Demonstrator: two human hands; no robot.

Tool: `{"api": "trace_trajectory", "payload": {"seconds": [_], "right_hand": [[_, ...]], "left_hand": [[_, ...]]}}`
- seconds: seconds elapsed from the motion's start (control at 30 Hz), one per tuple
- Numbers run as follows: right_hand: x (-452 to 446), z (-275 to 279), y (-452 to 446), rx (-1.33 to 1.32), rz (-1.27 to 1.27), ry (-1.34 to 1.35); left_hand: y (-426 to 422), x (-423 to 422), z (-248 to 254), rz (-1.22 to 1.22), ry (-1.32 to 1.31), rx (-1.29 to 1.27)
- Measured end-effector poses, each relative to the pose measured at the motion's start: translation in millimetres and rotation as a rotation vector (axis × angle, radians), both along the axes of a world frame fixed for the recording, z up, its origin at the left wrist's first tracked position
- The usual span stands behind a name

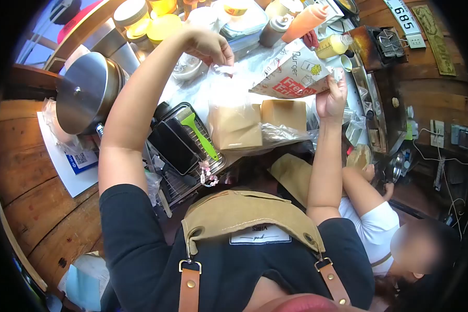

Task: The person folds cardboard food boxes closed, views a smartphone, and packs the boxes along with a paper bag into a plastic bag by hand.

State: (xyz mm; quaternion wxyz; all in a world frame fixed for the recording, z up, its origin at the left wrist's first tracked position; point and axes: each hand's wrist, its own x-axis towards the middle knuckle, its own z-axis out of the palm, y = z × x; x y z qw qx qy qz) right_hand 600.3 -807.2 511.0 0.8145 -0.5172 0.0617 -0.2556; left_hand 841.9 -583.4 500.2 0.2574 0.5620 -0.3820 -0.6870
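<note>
My left hand (211,48) reaches over the worktop, its fingers pinched on the upper edge of a clear plastic bag (224,88). Inside that bag appears a brown cardboard box (236,127). A second brown box (284,114) sits just right of it, with crumpled clear plastic around its base. My right hand (332,97) is closed on the right end of a printed paper food bag (291,73) marked "Burger" and "French Fries". That paper bag is tilted above the second box. Whether it holds anything is hidden.
Squeeze bottles (307,22) and lidded jars (132,14) crowd the back. A phone (177,143) and a green spatula (200,136) lie on a wire rack at left, near a large metal pot (88,91). Another person (374,223) is low at right.
</note>
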Motion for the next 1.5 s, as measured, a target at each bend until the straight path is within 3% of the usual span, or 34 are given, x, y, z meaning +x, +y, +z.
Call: {"api": "trace_trajectory", "payload": {"seconds": [0.03, 0.13, 0.27, 0.33, 0.37, 0.43, 0.53, 0.63, 0.7, 0.73, 0.8, 0.83, 0.87, 0.9, 0.97, 1.0, 1.03, 1.07, 1.1, 1.13, 1.17, 1.23, 1.33, 1.4, 1.5], "right_hand": [[0.1, 5.5, 9.2, -0.007, -0.027, 0.013], [5.7, -1.2, 25.7, -0.060, 0.109, 0.020], [7.6, -36.1, 36.7, -0.192, 0.161, 0.122], [4.6, -47.7, 34.1, -0.530, 0.239, 0.305], [1.7, -45.0, 33.8, -0.530, 0.234, 0.306], [-5.8, -38.9, 32.6, -1.038, 0.197, 0.487], [-8.2, -34.4, 36.5, -1.229, 0.137, 0.598], [-21.4, -22.5, 36.9, -1.428, 0.108, 0.673], [-31.5, 5.6, 40.3, -1.519, 0.069, 0.663], [-38.4, 30.9, 43.8, -1.791, -0.290, 0.608], [-49.8, 45.5, 40.2, -2.010, -0.690, 0.539], [-51.3, 45.5, 33.4, -1.905, -0.300, 0.994], [-50.3, 45.2, 26.0, -1.708, 0.112, 1.390], [-49.2, 38.2, 18.6, -1.700, 0.101, 1.376], [-45.0, 15.8, 5.4, -1.636, -0.044, 1.254], [-37.1, 21.1, 0.1, -1.520, -0.074, 1.168], [-28.3, 14.2, -10.1, -1.261, -0.242, 0.938], [-23.3, 48.1, 2.5, -1.144, -0.296, 0.879], [-10.0, 40.3, -18.1, -1.229, -0.417, 0.758], [-4.5, 61.2, -11.9, -1.046, -0.363, 0.733], [3.2, 54.2, -23.5, -1.046, -0.356, 0.732], [28.6, 38.7, -57.7, -0.658, -0.255, 0.457], [10.8, 89.6, -19.8, -0.462, 0.091, 0.207], [45.8, 39.7, -72.4, -0.373, -0.117, 0.312], [50.0, 39.0, -74.5, -0.388, -0.122, 0.211]], "left_hand": [[-5.8, -4.7, 8.7, -0.063, -0.210, 0.072], [-5.0, -27.4, 27.5, -0.006, -0.421, -0.011], [-7.0, -35.1, 53.9, -0.074, -0.408, -0.007], [-6.0, -32.4, 45.9, -0.071, -0.422, -0.053], [-5.2, -33.7, 45.7, -0.059, -0.434, -0.099], [-5.1, -36.6, 45.6, -0.054, -0.473, -0.104], [-6.6, -41.4, 57.5, -0.085, -0.505, -0.104], [0.7, -61.2, 79.2, -0.223, -0.800, -0.006], [14.0, -80.9, 92.0, -0.025, -0.777, 0.055], [21.4, -79.7, 91.5, -0.043, -0.720, 0.020], [40.1, -80.7, 102.0, 0.026, -0.655, 0.007], [45.7, -82.3, 108.6, 0.108, -0.580, -0.014], [46.6, -81.4, 116.2, -0.024, -0.551, -0.021], [61.6, -90.1, 112.0, 0.083, -0.820, -0.236], [69.0, -95.4, 107.7, 0.122, -1.029, -0.394], [69.2, -99.3, 97.4, 0.258, -1.108, -0.618], [70.5, -97.1, 91.2, 0.262, -1.108, -0.607], [67.9, -101.0, 91.0, 0.310, -1.166, -0.674], [66.1, -103.6, 90.7, 0.357, -1.222, -0.742], [66.0, -103.5, 91.2, 0.381, -1.249, -0.777], [67.8, -102.8, 90.5, 0.451, -1.189, -0.765], [73.7, -103.4, 97.3, 0.512, -1.207, -0.726], [78.2, -113.5, 109.3, 0.555, -1.149, -0.747], [80.4, -117.3, 111.1, 0.607, -1.114, -0.728], [86.0, -102.3, 127.5, 0.658, -1.049, -0.716]]}}
